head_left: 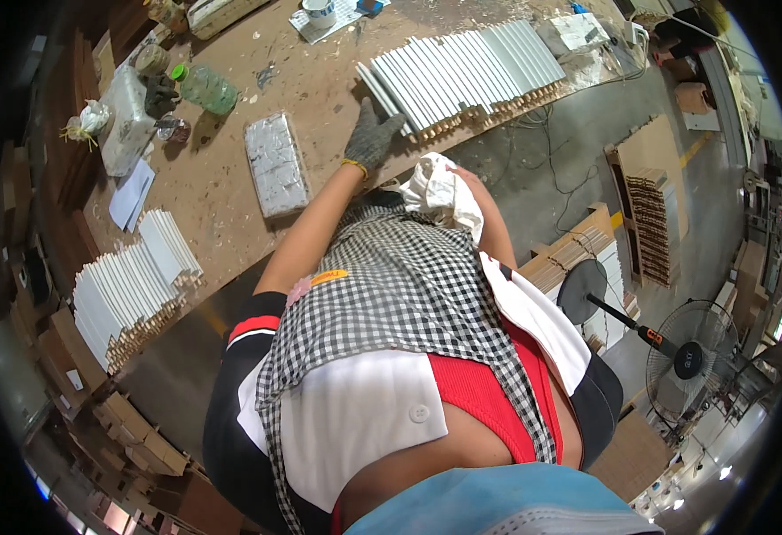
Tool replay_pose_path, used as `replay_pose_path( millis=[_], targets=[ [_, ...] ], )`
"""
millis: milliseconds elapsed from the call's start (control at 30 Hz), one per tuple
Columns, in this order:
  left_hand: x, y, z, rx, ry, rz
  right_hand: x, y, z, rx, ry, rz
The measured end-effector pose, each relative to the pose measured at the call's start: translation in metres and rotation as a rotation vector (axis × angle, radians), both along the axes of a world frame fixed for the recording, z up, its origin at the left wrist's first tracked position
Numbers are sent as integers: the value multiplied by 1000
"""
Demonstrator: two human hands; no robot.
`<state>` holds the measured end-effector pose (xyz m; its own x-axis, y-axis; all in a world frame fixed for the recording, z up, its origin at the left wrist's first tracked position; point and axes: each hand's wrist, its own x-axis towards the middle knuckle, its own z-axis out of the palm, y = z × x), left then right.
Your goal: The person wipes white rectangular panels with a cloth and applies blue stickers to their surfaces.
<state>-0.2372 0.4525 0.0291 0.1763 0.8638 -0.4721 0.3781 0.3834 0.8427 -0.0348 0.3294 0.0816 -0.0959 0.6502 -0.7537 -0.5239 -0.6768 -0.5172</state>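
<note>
My left hand (370, 138), in a dark grey knit glove, lies on the workbench at the near left end of a row of white strips (466, 76). Its thumb and fingers are spread around the corner of the outermost strip, which sits slightly apart from the others. A bunched white cloth (444, 192) covers most of my right hand (469, 183) close to my apron at the bench edge. The fingers there are hidden under the cloth, which appears gripped. The strips lie side by side, with brown ends toward me.
A second stack of white strips (132, 290) lies at the bench's left edge. A wrapped block (277, 165), a green-capped jar (205, 89) and a cup (319, 12) stand on the workbench (239, 98). A fan (687, 357) and stacked panels (654, 214) are at right.
</note>
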Motion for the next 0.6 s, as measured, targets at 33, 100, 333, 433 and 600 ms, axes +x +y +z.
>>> replay_pose_path(
  millis=[33,100,333,433,600],
  targets=[
    [-4,1,-14,-97,-94,96,3,2,-1,40,11,5],
    [-8,-6,21,-253,-103,152,17,6,-8,90,41,-2],
    [-74,-28,36,50,107,259,24,50,-31,79,-40,231],
    [-144,-70,49,343,271,356,-20,71,14,3,104,199],
    [-200,-114,62,396,603,408,-86,112,50,133,139,226]
  ],
)
